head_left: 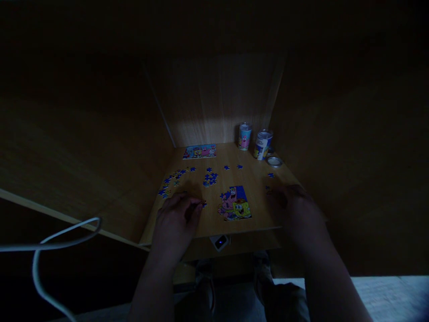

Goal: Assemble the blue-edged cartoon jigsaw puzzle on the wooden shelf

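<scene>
A partly joined jigsaw puzzle (234, 203) with cartoon figures lies near the front edge of the wooden surface. To its left, my left hand (176, 219) is closed, thumb and forefinger pinching a small puzzle piece (203, 204). On the other side, my right hand (296, 210) reaches down beside a loose piece (268, 188); its fingers are dark and blurred, so whether they grip anything cannot be made out. Loose blue and yellow pieces (170, 179) form a curved row at the left. Several blue pieces (210, 179) are clustered behind the joined part.
A flat cartoon picture (200, 151) lies at the back left. Two cartoon-printed cans (245, 137) (262, 145) stand at the back right, with a round metal lid (275, 162) beside them. Wooden walls enclose the surface. A white cable (67, 243) loops at the left; a small device (220, 242) sits below the front edge.
</scene>
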Demonstrator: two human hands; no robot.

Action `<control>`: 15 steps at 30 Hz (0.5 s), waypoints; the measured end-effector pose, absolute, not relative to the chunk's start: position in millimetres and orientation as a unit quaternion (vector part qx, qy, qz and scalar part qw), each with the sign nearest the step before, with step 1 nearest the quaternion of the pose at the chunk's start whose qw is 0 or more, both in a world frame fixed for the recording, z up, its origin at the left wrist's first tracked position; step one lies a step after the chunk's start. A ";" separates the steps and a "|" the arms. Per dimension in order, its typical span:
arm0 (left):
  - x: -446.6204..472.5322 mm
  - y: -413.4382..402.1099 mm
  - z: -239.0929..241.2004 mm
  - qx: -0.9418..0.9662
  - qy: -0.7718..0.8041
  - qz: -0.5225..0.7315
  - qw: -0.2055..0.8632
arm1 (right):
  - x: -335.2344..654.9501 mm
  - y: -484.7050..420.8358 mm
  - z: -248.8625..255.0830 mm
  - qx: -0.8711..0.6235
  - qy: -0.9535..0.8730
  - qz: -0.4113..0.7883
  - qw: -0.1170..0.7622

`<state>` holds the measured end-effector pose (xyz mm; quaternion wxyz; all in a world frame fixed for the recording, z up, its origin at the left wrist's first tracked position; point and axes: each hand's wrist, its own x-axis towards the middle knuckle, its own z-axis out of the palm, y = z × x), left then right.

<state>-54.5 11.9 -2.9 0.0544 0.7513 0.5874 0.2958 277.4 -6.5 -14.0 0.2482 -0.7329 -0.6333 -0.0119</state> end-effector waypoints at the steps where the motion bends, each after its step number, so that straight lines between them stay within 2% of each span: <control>1: -54.6 12.0 -3.0 0.751 0.587 0.297 0.057 | 277.1 -6.2 -13.8 -0.734 -0.632 -0.010 0.250; 10: -84.9 8.0 -3.8 0.693 0.615 0.366 0.085 | 267.6 -2.9 -19.5 -0.693 -0.624 -0.019 0.360; 15: -87.8 5.2 -1.3 0.702 0.613 0.351 0.090 | 258.6 -1.6 -23.5 -0.692 -0.621 -0.044 0.365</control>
